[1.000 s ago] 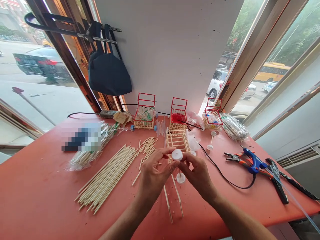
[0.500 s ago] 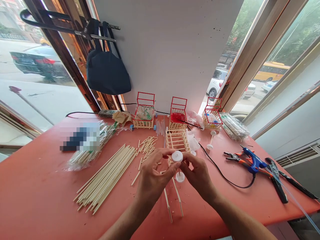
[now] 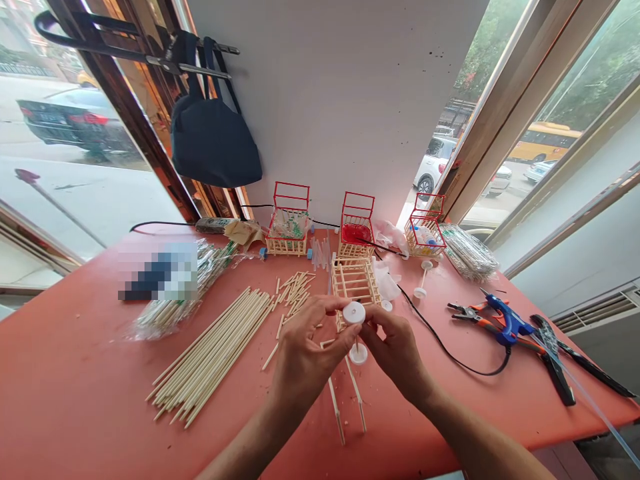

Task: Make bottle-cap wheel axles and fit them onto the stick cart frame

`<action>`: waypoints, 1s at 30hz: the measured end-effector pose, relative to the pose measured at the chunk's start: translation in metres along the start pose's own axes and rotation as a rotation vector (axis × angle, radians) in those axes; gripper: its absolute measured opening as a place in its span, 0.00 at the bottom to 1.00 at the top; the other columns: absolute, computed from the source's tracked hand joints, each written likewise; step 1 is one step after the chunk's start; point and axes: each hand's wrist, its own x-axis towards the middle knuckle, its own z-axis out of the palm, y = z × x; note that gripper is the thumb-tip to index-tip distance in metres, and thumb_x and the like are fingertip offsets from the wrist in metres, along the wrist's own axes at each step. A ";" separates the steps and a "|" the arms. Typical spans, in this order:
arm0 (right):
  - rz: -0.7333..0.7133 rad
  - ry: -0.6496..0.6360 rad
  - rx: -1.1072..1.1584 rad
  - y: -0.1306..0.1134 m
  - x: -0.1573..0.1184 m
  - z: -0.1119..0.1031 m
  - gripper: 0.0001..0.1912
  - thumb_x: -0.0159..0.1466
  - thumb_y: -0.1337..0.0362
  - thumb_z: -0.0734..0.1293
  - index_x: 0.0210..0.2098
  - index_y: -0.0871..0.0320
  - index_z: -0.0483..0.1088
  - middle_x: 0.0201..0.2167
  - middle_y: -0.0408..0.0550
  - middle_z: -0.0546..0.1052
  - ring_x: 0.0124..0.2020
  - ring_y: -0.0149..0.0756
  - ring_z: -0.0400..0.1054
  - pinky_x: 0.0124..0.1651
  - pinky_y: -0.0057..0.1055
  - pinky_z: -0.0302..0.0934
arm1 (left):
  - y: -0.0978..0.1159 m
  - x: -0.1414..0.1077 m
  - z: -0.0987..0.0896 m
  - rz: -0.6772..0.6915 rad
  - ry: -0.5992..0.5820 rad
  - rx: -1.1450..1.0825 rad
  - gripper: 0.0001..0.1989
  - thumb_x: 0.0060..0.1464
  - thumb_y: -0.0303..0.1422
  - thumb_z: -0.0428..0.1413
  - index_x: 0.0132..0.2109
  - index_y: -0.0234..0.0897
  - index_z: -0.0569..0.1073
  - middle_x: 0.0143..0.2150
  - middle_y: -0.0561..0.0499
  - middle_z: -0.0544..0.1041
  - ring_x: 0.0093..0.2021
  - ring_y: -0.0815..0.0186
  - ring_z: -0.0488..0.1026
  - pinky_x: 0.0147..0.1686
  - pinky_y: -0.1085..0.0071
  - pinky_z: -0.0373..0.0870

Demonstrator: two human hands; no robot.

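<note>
My left hand [image 3: 305,343] pinches a round white cap [image 3: 354,312] between thumb and forefinger. From the right, my right hand [image 3: 395,343] has its closed fingertips against the same cap. A thin stick runs down from the cap to a second white cap [image 3: 358,354] at its lower end. Behind the fingers lies a frame of wooden sticks [image 3: 357,283], partly covered by my hands. Two long sticks [image 3: 356,387] stretch from it toward the near side, under the caps.
Long sticks [image 3: 215,353] and short cut pieces [image 3: 295,290] lie left. A blue glue gun [image 3: 505,320], pliers [image 3: 467,315] and a black cable are at right. Behind stand small stick baskets with red rims [image 3: 287,233], beside a spare capped axle [image 3: 423,280].
The lower white cap has shifted slightly left and the stick above it shows a little differently. Both hands keep their hold on the upper cap.
</note>
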 end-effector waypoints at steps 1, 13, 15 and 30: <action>0.000 0.000 0.002 0.000 0.000 0.000 0.07 0.67 0.69 0.67 0.33 0.56 0.74 0.27 0.40 0.76 0.26 0.28 0.64 0.31 0.24 0.57 | 0.000 0.000 0.000 0.000 0.001 0.003 0.09 0.57 0.30 0.63 0.46 0.41 0.79 0.45 0.49 0.82 0.46 0.59 0.78 0.48 0.64 0.73; 0.044 0.002 0.023 0.001 -0.001 -0.001 0.05 0.68 0.67 0.68 0.35 0.56 0.76 0.29 0.41 0.79 0.28 0.30 0.67 0.33 0.25 0.60 | -0.001 -0.001 0.000 0.015 -0.003 -0.024 0.11 0.58 0.32 0.64 0.48 0.42 0.79 0.45 0.50 0.82 0.46 0.60 0.77 0.47 0.64 0.74; 0.074 -0.004 0.034 0.001 -0.001 -0.002 0.06 0.68 0.65 0.68 0.35 0.56 0.77 0.30 0.43 0.80 0.30 0.32 0.69 0.34 0.26 0.62 | -0.004 -0.002 0.001 0.004 0.007 -0.052 0.15 0.57 0.36 0.66 0.51 0.43 0.78 0.46 0.50 0.82 0.45 0.60 0.77 0.47 0.63 0.75; 0.074 -0.035 0.036 0.000 -0.001 -0.002 0.10 0.70 0.60 0.67 0.36 0.57 0.77 0.31 0.44 0.80 0.30 0.33 0.69 0.34 0.27 0.62 | -0.007 -0.002 0.002 0.017 -0.019 -0.053 0.17 0.61 0.37 0.63 0.56 0.44 0.77 0.52 0.46 0.81 0.48 0.59 0.78 0.50 0.63 0.76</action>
